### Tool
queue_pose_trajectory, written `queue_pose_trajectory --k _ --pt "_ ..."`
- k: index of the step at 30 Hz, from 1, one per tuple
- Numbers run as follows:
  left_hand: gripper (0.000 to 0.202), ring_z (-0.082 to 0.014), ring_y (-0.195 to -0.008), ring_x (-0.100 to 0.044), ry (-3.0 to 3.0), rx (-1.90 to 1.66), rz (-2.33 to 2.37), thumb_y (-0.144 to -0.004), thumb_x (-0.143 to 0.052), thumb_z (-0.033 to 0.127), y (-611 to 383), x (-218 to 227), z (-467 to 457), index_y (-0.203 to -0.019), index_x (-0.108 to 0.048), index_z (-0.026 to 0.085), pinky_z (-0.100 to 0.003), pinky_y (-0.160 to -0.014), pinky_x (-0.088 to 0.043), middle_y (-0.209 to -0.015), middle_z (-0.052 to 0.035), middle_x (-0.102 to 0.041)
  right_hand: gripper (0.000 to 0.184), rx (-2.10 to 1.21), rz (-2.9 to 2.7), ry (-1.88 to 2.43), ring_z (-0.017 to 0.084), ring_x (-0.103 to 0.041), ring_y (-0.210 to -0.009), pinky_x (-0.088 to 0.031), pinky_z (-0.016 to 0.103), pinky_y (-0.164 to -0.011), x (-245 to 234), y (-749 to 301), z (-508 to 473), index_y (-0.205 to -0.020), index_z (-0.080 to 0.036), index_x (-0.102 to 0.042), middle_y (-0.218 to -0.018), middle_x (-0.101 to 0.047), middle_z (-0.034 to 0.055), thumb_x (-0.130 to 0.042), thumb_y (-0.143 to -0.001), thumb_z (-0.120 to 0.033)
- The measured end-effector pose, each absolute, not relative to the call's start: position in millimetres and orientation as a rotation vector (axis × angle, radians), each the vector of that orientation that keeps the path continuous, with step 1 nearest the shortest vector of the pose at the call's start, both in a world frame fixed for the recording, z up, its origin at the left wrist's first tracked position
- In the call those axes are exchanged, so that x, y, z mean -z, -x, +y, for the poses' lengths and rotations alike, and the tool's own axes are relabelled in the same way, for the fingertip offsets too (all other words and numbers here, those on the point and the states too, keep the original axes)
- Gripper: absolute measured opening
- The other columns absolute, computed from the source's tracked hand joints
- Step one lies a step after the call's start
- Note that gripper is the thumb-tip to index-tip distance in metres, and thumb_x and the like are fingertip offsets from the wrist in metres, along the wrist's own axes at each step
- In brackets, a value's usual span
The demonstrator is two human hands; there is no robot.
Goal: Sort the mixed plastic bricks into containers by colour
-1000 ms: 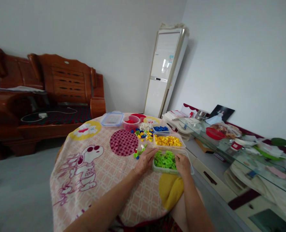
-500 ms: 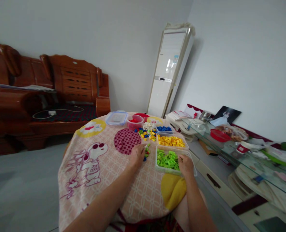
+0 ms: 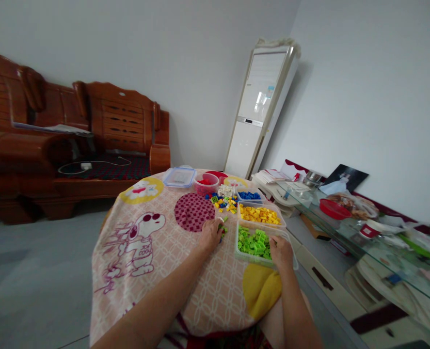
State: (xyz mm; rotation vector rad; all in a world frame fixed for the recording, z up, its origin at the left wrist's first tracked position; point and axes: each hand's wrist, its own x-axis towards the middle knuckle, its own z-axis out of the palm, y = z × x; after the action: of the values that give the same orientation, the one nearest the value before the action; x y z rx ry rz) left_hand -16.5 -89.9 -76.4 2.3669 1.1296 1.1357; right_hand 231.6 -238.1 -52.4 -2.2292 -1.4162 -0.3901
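My left hand rests on the patterned tablecloth, fingers curled together at the edge of a small heap of mixed toy bricks. A whitish bit shows at its fingertips, too small to name. My right hand is over the right side of a clear box of green bricks. Its fingers are pinched, and what lies between them is hidden. Just behind stands a box of yellow bricks, and beyond that one of blue bricks.
Loose yellow, blue and green bricks lie near white bricks. A round tub of red bricks and a blue-rimmed clear lid are at the table's far side. A cluttered glass-topped cabinet runs along the right.
The view has shifted slightly, so the whole scene sits a little further right. Both hands keep nearly the same places at the small heap and the green box.
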Motion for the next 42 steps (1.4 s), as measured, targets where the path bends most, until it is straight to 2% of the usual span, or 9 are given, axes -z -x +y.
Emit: queue_pose_trajectory --k 5,12,18,24,29,34,39,42 --pt "0.015 -0.0200 -0.089 -0.064 -2.325 -1.280 1.045 -0.082 -0.057 0.013 16 76 -91 -0.094 -0.064 0.019 -0.035 -0.086 -0.048 -0.091 -0.0058 -0.071 0.033 0.381 -1.414 2.227 0.018 -0.063 -0.084 -0.042 0.026 -0.080 52 -232 -238 -0.095 -0.018 -0.076 -0.091 -0.074 0.0080 -0.044 -0.092 -0.020" --pt "0.020 -0.0192 -0.092 -0.063 -2.294 -1.444 0.710 -0.087 -0.053 0.015 4 70 -106 -0.102 -0.066 0.017 -0.032 -0.084 -0.053 -0.096 -0.0087 -0.070 0.032 0.386 -1.422 2.205 0.017 -0.063 -0.084 -0.042 0.024 -0.078 50 -230 -238 -0.089 -0.019 -0.076 -0.086 -0.074 0.0070 -0.044 -0.091 -0.020" --pt "0.028 -0.0189 -0.107 -0.063 -2.296 -1.448 0.467 -0.093 -0.048 0.018 -3 66 -123 -0.115 -0.066 0.019 -0.035 -0.097 -0.052 -0.110 -0.0103 -0.069 0.032 0.393 -1.409 2.207 0.018 -0.063 -0.081 -0.042 0.026 -0.077 48 -229 -239 -0.090 -0.021 -0.077 -0.084 -0.074 0.0066 -0.046 -0.091 -0.020" --pt "0.044 -0.0213 -0.114 -0.062 -2.462 -1.273 0.274 -0.095 -0.038 0.014 -6 65 -128 -0.131 -0.061 0.022 -0.041 -0.100 -0.051 -0.121 -0.0121 -0.069 0.033 0.376 -1.417 2.220 0.018 -0.064 -0.082 -0.042 0.026 -0.078 48 -229 -239 -0.092 -0.019 -0.077 -0.088 -0.074 0.0079 -0.045 -0.092 -0.020" --pt "0.049 -0.0238 -0.117 -0.059 -2.503 -1.300 0.403 -0.090 -0.040 0.012 -8 72 -121 -0.136 -0.056 0.018 -0.047 -0.104 -0.046 -0.124 -0.0135 -0.066 0.032 0.376 -1.422 2.232 0.018 -0.064 -0.083 -0.042 0.025 -0.077 48 -230 -238 -0.092 -0.019 -0.077 -0.088 -0.074 0.0076 -0.045 -0.092 -0.020" --pt "0.045 -0.0263 -0.118 -0.056 -2.411 -1.340 0.899 -0.087 -0.045 0.012 -6 79 -106 -0.130 -0.059 0.016 -0.048 -0.105 -0.043 -0.126 -0.0144 -0.064 0.032 0.368 -1.425 2.232 0.017 -0.064 -0.082 -0.041 0.025 -0.077 49 -230 -238 -0.090 -0.019 -0.077 -0.088 -0.074 0.0079 -0.045 -0.093 -0.020" --pt "0.034 -0.0284 -0.128 -0.049 -2.499 -1.134 1.097 -0.090 -0.047 0.015 -5 75 -102 -0.119 -0.065 0.023 -0.062 -0.115 -0.025 -0.132 -0.0111 -0.061 0.032 0.363 -1.410 2.224 0.018 -0.064 -0.084 -0.041 0.025 -0.077 50 -230 -238 -0.092 -0.019 -0.077 -0.088 -0.074 0.0080 -0.045 -0.092 -0.019" --pt "0.027 -0.0319 -0.131 -0.045 -2.535 -1.081 1.106 -0.091 -0.051 0.022 -7 72 -101 -0.112 -0.067 0.025 -0.068 -0.114 -0.017 -0.134 -0.0106 -0.059 0.032 0.364 -1.411 2.228 0.018 -0.064 -0.084 -0.041 0.025 -0.078 50 -231 -238 -0.093 -0.019 -0.077 -0.089 -0.074 0.0075 -0.045 -0.093 -0.019"
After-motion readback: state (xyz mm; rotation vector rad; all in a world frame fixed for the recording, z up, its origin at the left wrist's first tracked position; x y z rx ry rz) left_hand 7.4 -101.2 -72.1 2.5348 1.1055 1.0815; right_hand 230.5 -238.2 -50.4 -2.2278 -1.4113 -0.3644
